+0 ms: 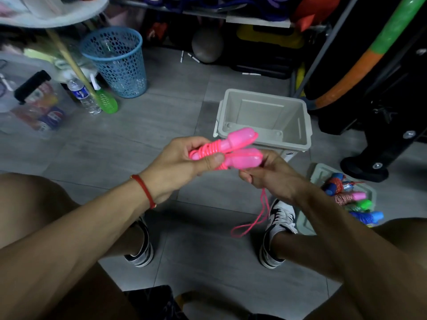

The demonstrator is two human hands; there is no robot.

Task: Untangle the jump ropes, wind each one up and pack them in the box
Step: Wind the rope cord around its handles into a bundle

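Note:
My left hand (184, 162) grips two pink jump-rope handles (240, 146) held side by side, with pink cord wound around their thin ends. My right hand (265, 176) pinches the loose end of the pink cord (251, 222), which hangs down in a loop toward the floor. Just beyond my hands stands the grey plastic box (300, 125), open, with nothing visible inside. To my right a grey lid or tray (321, 172) holds several wound jump ropes (351, 197) with blue, pink and green handles.
A blue mesh waste basket (115, 63) stands far left, with a water bottle (83, 95) and a green brush beside it. A clear bin of cans sits at the left edge. Shelving with gear lines the back, a green-orange hoop (360, 63) leans right. My shoes rest on the tiled floor.

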